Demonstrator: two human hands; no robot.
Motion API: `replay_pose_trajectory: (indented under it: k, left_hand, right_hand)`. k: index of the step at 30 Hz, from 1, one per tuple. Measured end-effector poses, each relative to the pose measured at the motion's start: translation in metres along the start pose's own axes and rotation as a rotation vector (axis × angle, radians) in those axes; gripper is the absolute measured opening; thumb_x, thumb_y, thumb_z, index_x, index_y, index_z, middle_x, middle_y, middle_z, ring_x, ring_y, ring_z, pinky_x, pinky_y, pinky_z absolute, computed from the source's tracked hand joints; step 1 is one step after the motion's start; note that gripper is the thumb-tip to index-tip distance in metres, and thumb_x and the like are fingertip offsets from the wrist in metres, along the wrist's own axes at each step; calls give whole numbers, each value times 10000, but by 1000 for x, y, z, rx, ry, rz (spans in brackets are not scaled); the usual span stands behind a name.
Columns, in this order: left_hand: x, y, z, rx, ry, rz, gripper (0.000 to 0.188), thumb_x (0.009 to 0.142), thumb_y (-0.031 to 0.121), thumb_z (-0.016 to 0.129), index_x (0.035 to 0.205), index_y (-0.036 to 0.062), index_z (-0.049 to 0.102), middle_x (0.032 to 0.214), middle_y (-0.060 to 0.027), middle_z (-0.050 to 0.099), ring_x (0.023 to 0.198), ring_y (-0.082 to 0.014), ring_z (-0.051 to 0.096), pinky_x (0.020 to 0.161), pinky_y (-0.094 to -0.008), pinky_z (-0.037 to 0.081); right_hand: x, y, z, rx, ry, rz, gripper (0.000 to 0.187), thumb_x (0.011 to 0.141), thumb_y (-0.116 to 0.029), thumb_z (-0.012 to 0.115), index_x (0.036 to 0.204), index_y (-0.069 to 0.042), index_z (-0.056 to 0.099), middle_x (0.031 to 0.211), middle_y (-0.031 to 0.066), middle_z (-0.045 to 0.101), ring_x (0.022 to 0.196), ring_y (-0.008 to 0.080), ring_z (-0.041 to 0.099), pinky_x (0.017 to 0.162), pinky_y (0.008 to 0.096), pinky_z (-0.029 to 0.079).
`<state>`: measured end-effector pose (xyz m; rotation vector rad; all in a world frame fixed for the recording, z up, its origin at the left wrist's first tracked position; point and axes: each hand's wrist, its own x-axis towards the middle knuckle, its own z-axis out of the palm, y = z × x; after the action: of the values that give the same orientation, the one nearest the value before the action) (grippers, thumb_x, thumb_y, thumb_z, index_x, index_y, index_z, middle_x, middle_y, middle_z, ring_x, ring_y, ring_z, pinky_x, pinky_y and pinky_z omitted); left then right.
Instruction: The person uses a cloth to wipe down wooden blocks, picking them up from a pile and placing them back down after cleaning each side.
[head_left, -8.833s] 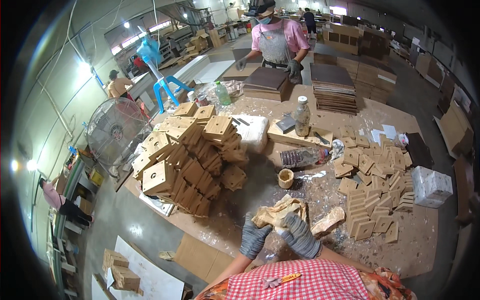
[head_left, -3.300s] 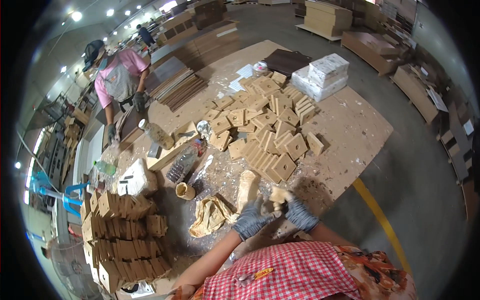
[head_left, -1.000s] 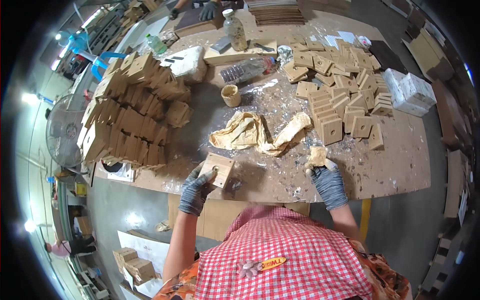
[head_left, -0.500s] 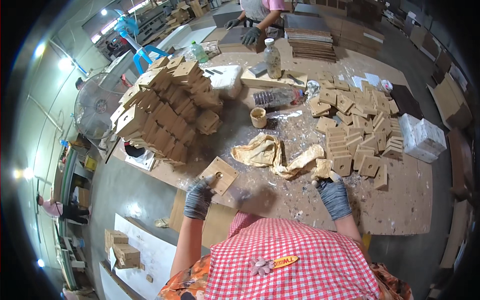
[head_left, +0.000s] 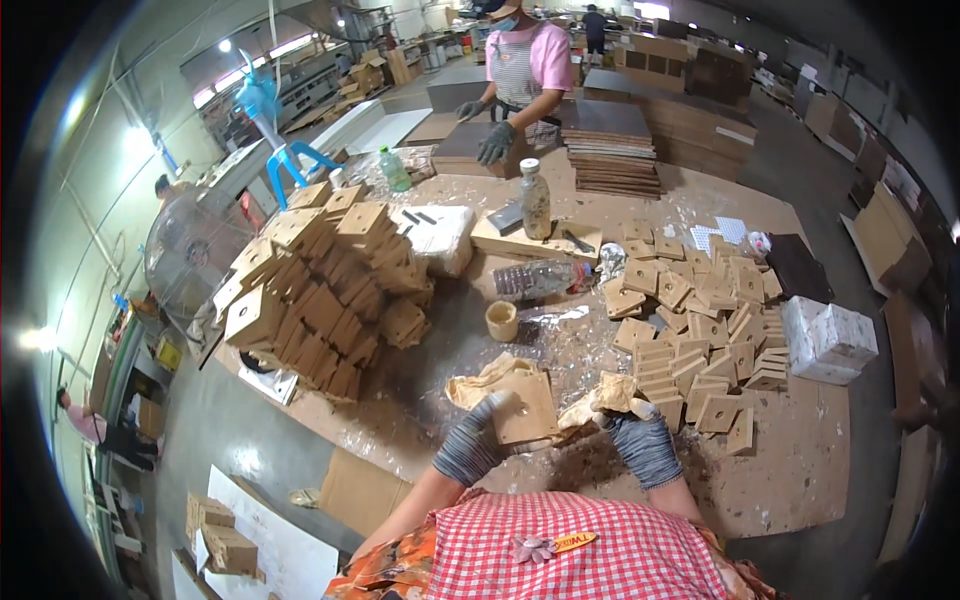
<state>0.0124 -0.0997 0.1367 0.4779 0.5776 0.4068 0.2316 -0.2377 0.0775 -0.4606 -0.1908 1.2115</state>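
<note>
My left hand (head_left: 472, 440), in a grey striped glove, grips the edge of a square wooden plate (head_left: 527, 408) with a round hole. The plate is held tilted over the near part of the table. To its right, my right hand (head_left: 642, 445), gloved alike, is closed on a bunched end of a stained cream cloth (head_left: 613, 391). More of this cloth shows behind the plate; the plate hides its middle. A small cup (head_left: 501, 321) with a crusted rim stands just beyond the cloth.
A tall heap of wooden plates (head_left: 310, 290) stands at left, with looser plates (head_left: 700, 310) at right. A plastic bottle (head_left: 540, 281) lies mid-table; a glass bottle (head_left: 535, 205) stands behind. White wrapped packs (head_left: 828, 340) sit far right. Across the table, a person (head_left: 525, 75) handles dark boards.
My left hand has brought the wooden plate rightward, in front of the cloth and close to my right hand. The view has tilted up, showing more of the person opposite.
</note>
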Motion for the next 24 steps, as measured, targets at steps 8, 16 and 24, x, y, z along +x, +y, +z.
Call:
replay_pose_trajectory:
  k: [8,16,24]
  left_hand:
    - [27,-2,48,452,-71,126,641,822,266,654,1351,42,370,1208,-117,528,1085,-246,548,849,-393,511]
    - [32,-7,44,588,-112,168,496,883,128,598,1318,-7,401,1209,-85,544,1087,-166,521,937,-301,429]
    - [26,-17,39,592,-113,321,487,888,119,592,1316,-9,396,1230,-101,535,1094,-178,526,950,-312,426]
  right_hand:
    - [-3,-23,67,-554,66,-130,367,789,-94,627,1139,-4,568,1130,78,572,1021,184,563,910,297,461]
    - [6,-12,101,-1391,-133,-597,416,745,-125,719,1137,-63,595,1091,97,525,1012,229,532,874,331,452]
    - [8,-3,105,-1640,-219,-661,432,781,-142,687,1186,-60,561,1118,120,501,1032,262,515,880,345,443]
